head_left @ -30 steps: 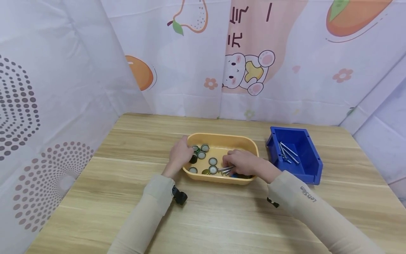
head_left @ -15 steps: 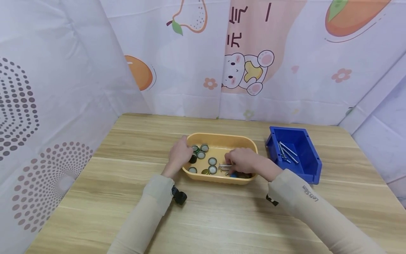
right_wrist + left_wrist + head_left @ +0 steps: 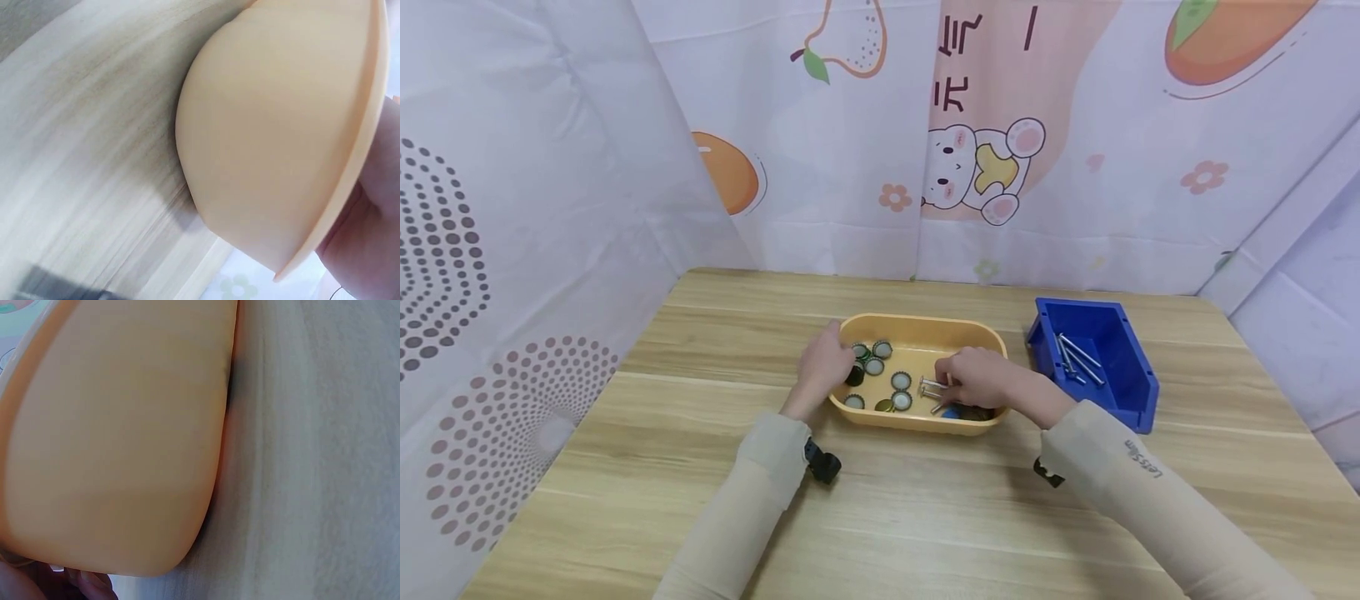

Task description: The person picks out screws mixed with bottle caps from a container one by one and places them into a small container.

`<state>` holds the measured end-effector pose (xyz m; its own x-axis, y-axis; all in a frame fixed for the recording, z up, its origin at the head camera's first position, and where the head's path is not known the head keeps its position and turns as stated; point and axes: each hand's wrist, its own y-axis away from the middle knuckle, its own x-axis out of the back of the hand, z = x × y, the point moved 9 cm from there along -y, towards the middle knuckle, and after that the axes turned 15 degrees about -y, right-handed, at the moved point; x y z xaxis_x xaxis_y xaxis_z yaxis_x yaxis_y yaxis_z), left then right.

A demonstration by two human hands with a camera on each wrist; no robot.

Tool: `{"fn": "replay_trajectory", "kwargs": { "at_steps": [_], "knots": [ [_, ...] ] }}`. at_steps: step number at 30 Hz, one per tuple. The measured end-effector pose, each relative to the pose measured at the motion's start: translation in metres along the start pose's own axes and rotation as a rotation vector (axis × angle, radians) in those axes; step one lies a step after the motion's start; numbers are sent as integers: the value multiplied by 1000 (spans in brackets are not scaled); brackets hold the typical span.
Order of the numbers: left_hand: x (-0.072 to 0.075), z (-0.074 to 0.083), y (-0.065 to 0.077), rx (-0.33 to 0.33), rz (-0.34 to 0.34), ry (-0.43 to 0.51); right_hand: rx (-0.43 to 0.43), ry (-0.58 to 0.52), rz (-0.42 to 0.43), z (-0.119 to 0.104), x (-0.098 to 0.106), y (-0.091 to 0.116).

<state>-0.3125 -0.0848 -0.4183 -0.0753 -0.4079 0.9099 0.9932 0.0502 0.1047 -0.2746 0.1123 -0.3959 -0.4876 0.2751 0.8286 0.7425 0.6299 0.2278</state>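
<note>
A yellow oval basin (image 3: 917, 423) stands on the table; its outer wall fills much of both wrist views. My left hand (image 3: 826, 362) grips its left rim, fingertips (image 3: 94, 584) showing low in the left wrist view. Inside the right part, my right hand (image 3: 981, 377) pinches silver screws (image 3: 932, 390), whose heads stick out leftward; the fingertips are partly hidden. Another screw (image 3: 937, 408) lies just below them. Several bottle caps (image 3: 900, 382) lie in the middle and left of the basin, and a blue cap (image 3: 951, 412) shows under my right hand.
To the right, a blue bin (image 3: 1138, 383) holds several silver screws (image 3: 1081, 360). The wooden table (image 3: 917, 517) ends at a patterned cloth (image 3: 820, 242) behind, with more cloth on both sides.
My right hand has shifted slightly up and right inside the basin, and the screws at its fingers have moved up with it, one staying lower. My left hand has stayed on the rim.
</note>
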Motion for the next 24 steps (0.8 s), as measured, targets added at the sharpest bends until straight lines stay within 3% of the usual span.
{"fn": "replay_trajectory", "kwargs": {
  "at_steps": [5, 9, 15, 24],
  "knots": [
    [1, 1, 1, -2, -1, 0, 26, -49, 24, 4, 4, 2],
    [-1, 0, 0, -3, -4, -3, 47, -188, 36, 6, 9, 6],
    [1, -2, 0, -3, -6, 2, 26, -389, 43, 9, 19, 14],
    [0, -2, -1, -11, -2, 6, -34, -530, 44, 21, 30, 23]
  ]
}}
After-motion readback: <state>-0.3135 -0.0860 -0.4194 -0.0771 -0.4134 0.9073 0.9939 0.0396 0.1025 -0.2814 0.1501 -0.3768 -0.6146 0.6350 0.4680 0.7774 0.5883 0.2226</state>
